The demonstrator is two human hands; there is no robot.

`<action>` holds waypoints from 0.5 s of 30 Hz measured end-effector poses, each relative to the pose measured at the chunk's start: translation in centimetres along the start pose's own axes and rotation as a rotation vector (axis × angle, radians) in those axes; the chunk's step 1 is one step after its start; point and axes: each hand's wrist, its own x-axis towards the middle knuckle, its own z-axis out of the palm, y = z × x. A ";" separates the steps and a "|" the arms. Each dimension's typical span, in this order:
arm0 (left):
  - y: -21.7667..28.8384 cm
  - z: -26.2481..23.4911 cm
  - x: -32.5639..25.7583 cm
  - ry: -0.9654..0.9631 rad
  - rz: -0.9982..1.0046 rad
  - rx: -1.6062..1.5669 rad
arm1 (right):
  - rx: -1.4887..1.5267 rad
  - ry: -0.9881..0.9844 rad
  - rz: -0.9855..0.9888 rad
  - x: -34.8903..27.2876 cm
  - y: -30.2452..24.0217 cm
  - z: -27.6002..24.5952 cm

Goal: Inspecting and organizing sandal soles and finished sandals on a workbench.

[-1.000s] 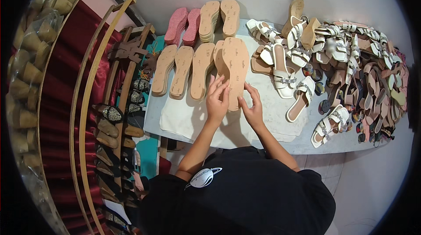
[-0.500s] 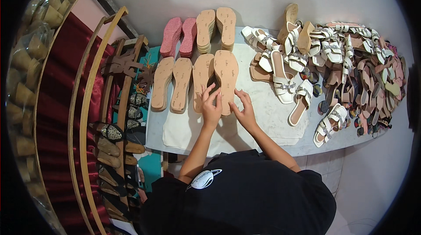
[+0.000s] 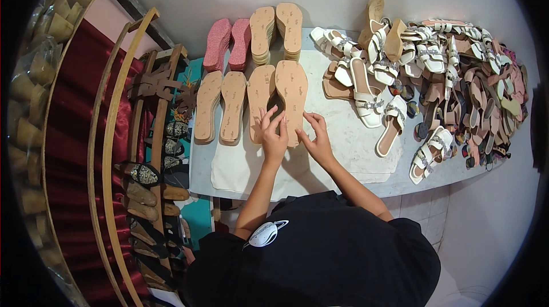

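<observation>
Two tan shoe soles lie side by side on the white table point(image 3: 343, 152), one sole point(image 3: 291, 92) on the right and another point(image 3: 261, 92) on the left. My left hand point(image 3: 274, 135) rests with spread fingers on the near ends of both soles. My right hand point(image 3: 315, 138) touches the near edge of the right sole, fingers apart. Neither hand lifts anything. Left of them lie two more stacks of tan soles point(image 3: 220, 107).
Pink soles point(image 3: 229, 44) and tan sole stacks point(image 3: 277, 29) lie at the table's far edge. White strapped sandals point(image 3: 372, 86) and a large heap of mixed sandals point(image 3: 474, 84) fill the right. A wooden rack point(image 3: 148, 135) with shoes stands on the left.
Both hands have shifted slightly toward the near ends of the two tan soles; the soles stay on the table, nudged closer together.
</observation>
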 end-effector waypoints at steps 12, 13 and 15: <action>5.4 0.8 -1.4 -0.019 0.156 0.235 | -0.075 0.044 -0.077 -0.5 -0.8 -3.2; 5.9 1.2 -1.5 -0.049 0.190 0.209 | -0.092 0.066 -0.079 -0.7 -1.1 -4.0; 7.3 2.3 -1.9 -0.106 0.248 0.179 | -0.118 0.119 -0.081 -1.0 -1.2 -5.6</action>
